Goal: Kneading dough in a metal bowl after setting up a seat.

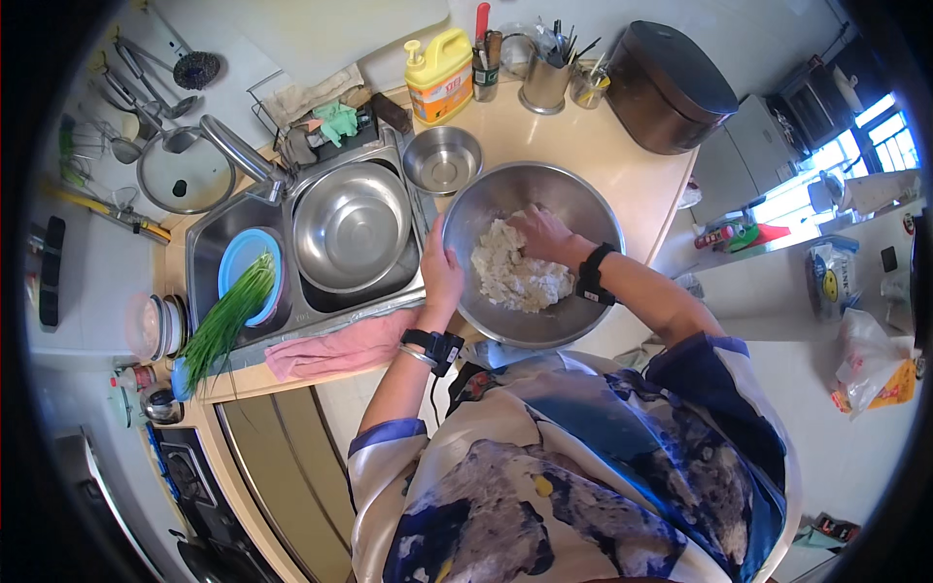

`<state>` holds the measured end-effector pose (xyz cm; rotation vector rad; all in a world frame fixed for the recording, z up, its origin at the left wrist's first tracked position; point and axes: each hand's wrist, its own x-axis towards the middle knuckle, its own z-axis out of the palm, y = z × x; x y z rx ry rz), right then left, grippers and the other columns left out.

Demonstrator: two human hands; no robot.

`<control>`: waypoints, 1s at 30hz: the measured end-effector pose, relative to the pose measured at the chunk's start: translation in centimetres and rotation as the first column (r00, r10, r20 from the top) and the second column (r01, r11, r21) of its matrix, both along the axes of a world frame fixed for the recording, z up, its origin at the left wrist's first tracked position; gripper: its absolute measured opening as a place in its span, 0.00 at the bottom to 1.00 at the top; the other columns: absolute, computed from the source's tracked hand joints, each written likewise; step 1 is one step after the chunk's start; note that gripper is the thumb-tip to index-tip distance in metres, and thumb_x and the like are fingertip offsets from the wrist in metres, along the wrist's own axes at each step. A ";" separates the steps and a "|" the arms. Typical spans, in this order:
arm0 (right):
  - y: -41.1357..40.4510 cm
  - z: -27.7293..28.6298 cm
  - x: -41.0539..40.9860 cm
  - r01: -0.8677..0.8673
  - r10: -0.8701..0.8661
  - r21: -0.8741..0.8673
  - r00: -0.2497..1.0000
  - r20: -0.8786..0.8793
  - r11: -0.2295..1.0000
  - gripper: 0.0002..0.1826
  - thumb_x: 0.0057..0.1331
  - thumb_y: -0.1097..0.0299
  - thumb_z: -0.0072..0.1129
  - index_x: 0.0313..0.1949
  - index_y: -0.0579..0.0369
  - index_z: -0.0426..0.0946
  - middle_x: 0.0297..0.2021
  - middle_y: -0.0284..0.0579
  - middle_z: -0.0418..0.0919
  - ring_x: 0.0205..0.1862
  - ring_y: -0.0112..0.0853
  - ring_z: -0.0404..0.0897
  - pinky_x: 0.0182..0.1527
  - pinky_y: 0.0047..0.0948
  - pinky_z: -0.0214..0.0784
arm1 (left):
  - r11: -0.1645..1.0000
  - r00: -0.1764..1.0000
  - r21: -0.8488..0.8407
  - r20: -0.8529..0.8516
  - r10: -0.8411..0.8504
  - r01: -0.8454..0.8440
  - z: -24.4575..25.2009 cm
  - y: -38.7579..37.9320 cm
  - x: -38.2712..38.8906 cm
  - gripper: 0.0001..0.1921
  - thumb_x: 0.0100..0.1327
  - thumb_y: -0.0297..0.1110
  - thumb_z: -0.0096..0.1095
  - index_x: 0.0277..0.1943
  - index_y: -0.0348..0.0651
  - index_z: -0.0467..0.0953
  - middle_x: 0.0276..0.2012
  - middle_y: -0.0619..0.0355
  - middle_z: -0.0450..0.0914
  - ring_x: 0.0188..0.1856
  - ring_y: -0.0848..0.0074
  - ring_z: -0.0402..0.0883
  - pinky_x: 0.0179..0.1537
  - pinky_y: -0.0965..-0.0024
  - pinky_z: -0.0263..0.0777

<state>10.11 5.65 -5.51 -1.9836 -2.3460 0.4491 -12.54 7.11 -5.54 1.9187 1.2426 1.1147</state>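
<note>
A large stainless steel mixing bowl [539, 331] stands before me at the counter's edge, with a lumpy, pale, shaggy dough [519, 271] inside. My left hand [442, 275] grips the bowl's left wall, thumb toward the rim and fingers along the outside. Down in the bowl, my right hand [548, 235] presses into the upper right part of the dough, its fingers curled and partly hidden by it. Both wrists carry black strapped devices. A smaller steel bowl [443, 162] sits just beyond the large one, up and to the left.
Left of me is a double sink [300, 315] holding a steel basin [350, 226] and a blue plastic basin [240, 255] with green chives [229, 321] across it. A pink cloth [342, 342] hangs over the front edge. Behind stand a yellow pump jug [439, 80], a utensil holder [545, 84] and a brown bin [667, 87].
</note>
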 end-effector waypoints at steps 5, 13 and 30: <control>1.9 -0.3 0.5 0.022 -0.027 -0.050 0.995 -0.101 0.998 0.21 0.47 0.65 0.61 0.44 0.48 0.78 0.38 0.55 0.78 0.41 0.49 0.78 0.44 0.44 0.71 | 0.999 0.999 -0.022 -0.024 0.024 -0.025 0.5 0.0 -0.1 0.32 0.52 0.13 0.45 0.63 0.40 0.59 0.53 0.40 0.70 0.53 0.49 0.70 0.54 0.58 0.65; 2.4 -0.6 0.8 0.212 -0.226 -0.115 0.966 -0.126 0.970 0.18 0.47 0.66 0.60 0.40 0.53 0.77 0.36 0.54 0.79 0.40 0.49 0.78 0.45 0.44 0.71 | 0.999 0.999 0.010 -0.018 0.032 -0.032 0.3 0.3 -0.2 0.32 0.50 0.12 0.43 0.62 0.38 0.61 0.52 0.40 0.71 0.52 0.49 0.71 0.53 0.59 0.66; -7.0 7.6 -3.6 -0.028 0.021 0.104 0.997 0.072 0.994 0.27 0.50 0.68 0.61 0.52 0.45 0.69 0.45 0.51 0.67 0.55 0.46 0.67 0.45 0.44 0.71 | 0.994 0.992 0.065 -0.092 -0.084 0.090 0.0 2.1 0.3 0.33 0.50 0.11 0.44 0.62 0.39 0.60 0.53 0.41 0.71 0.54 0.51 0.70 0.53 0.59 0.66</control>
